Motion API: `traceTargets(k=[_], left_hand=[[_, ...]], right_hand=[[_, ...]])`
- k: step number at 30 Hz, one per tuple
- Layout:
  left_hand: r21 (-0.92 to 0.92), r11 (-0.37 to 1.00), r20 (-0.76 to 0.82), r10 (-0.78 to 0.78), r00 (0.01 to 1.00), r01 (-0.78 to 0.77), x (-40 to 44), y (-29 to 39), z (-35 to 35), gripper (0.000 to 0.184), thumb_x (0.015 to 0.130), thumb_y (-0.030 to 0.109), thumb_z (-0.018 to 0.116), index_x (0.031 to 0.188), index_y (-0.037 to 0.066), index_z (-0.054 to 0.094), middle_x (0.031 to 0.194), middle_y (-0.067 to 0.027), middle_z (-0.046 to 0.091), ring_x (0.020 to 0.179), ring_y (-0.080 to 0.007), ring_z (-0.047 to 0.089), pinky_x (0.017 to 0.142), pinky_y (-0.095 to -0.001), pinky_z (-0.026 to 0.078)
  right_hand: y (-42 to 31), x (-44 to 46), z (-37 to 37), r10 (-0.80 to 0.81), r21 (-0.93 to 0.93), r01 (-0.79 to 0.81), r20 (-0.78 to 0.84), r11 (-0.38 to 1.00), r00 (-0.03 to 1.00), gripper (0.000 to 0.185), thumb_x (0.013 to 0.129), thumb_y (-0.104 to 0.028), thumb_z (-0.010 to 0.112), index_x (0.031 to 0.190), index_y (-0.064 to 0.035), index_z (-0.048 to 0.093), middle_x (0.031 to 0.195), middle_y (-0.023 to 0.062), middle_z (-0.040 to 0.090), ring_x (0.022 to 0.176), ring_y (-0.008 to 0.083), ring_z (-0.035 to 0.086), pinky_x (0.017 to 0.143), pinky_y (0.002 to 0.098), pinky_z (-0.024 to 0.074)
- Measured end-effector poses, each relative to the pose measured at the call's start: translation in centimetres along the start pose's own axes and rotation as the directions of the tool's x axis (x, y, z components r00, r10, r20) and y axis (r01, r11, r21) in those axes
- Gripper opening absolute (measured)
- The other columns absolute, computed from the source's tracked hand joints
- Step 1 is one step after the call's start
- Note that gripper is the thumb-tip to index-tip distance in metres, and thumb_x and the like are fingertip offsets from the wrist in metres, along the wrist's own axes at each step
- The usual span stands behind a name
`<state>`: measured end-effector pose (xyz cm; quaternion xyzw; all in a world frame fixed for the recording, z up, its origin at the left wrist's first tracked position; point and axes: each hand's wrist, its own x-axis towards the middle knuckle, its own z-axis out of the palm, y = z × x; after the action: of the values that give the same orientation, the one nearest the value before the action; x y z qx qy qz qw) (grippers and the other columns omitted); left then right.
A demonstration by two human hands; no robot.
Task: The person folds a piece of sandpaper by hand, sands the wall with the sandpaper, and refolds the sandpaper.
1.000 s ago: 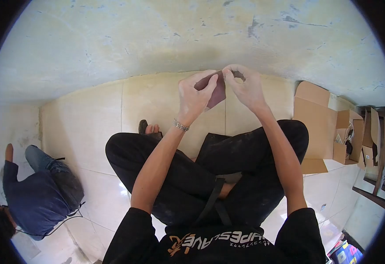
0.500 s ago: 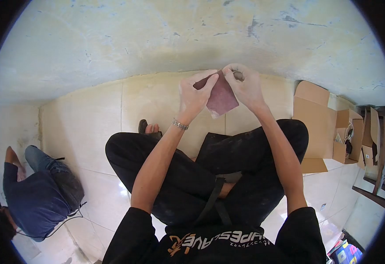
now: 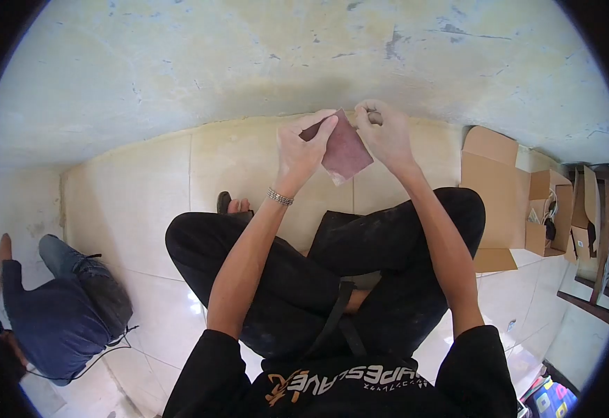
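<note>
My left hand [image 3: 301,150] pinches a small reddish-brown sheet of sandpaper [image 3: 346,152] between thumb and fingers, along its upper left side. The sheet hangs tilted above the floor, its lower corner pale and whitish. Just right of the sheet's top edge is my right hand [image 3: 388,136], fingers curled and thumb close to the index finger. A narrow gap shows between its fingertips and the sheet's top corner, and nothing shows in its grip. Pale dust covers both hands.
A pale, scuffed wall [image 3: 262,63] rises ahead of the tiled floor [image 3: 151,181]. At right lie an opened cardboard box [image 3: 496,191], a smaller box with cables [image 3: 548,216] and a wooden frame [image 3: 600,258]. Another person [image 3: 60,313] sits by the wall at left.
My right fingertips have come away from the sandpaper's top corner, opening a small gap. The sheet stays in my left hand. The other person's arm has shifted upward.
</note>
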<state>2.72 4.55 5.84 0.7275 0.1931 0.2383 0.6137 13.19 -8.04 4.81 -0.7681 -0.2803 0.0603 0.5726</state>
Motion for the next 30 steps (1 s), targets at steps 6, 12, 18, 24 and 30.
traceTargets(k=[6, 12, 18, 24, 30], left_hand=[[0.054, 0.996, -0.045, 0.079, 0.996, -0.077, 0.2, 0.3, -0.4, 0.02, 0.083, 0.012, 0.068, 0.098, -0.001, 0.07, 0.093, -0.0107, 0.07, 0.081, -0.0103, 0.062, 0.074, -0.0242, 0.049], [0.107, 0.986, -0.053, 0.13, 0.99, -0.124, 0.3, -0.2, -0.5, 0.02, 0.084, 0.012, 0.067, 0.099, -0.001, 0.069, 0.094, -0.0118, 0.069, 0.082, -0.0117, 0.063, 0.074, -0.0245, 0.049], [0.103, 0.981, -0.086, 0.174, 0.981, -0.165, 0.4, -0.2, -0.3, 0.016, 0.082, 0.009, 0.067, 0.095, -0.001, 0.07, 0.088, -0.0163, 0.069, 0.077, -0.0191, 0.066, 0.072, -0.0279, 0.049], [0.106, 0.977, -0.05, 0.189, 0.981, -0.183, 0.3, 0.4, -0.4, 0.016, 0.082, 0.007, 0.066, 0.095, -0.001, 0.069, 0.089, -0.0159, 0.069, 0.077, -0.0176, 0.065, 0.071, -0.027, 0.049], [0.111, 0.975, -0.057, 0.201, 0.978, -0.194, 0.3, 0.9, -0.6, 0.016, 0.082, 0.006, 0.067, 0.095, -0.002, 0.069, 0.089, -0.0154, 0.069, 0.077, -0.0166, 0.065, 0.072, -0.0262, 0.049]], right_hand=[[0.2, 0.4, -0.2, 0.03, -0.083, -0.033, -0.041, 0.996, 0.999, 0.012, 0.084, -0.006, 0.058, 0.085, 0.0046, 0.063, 0.069, 0.014, 0.066, 0.062, 0.018, 0.067, 0.056, 0.0289, 0.05], [1.4, 0.5, 0.1, 0.105, 0.021, -0.104, -0.044, 0.994, 0.993, 0.014, 0.086, -0.01, 0.057, 0.085, 0.0038, 0.062, 0.075, 0.0139, 0.067, 0.066, 0.0164, 0.066, 0.06, 0.0292, 0.0501], [0.0, 0.7, -0.8, 0.386, 0.507, -0.438, 0.211, 0.742, 0.898, 0.02, 0.091, -0.02, 0.053, 0.093, -0.001, 0.06, 0.087, 0.0091, 0.066, 0.075, 0.0105, 0.058, 0.061, 0.0243, 0.0452], [-0.6, 0.8, -1.8, 0.397, 0.642, -0.572, 0.414, 0.511, 0.819, 0.018, 0.091, -0.019, 0.053, 0.099, -0.0028, 0.054, 0.08, 0.0034, 0.059, 0.062, 0.0071, 0.046, 0.052, 0.0225, 0.036], [1.2, 1.4, -1.7, 0.432, 0.619, -0.506, 0.281, 0.601, 0.857, 0.014, 0.091, -0.017, 0.054, 0.095, -0.0043, 0.054, 0.072, -0.0017, 0.05, 0.06, 0.0068, 0.046, 0.051, 0.0218, 0.0354]])
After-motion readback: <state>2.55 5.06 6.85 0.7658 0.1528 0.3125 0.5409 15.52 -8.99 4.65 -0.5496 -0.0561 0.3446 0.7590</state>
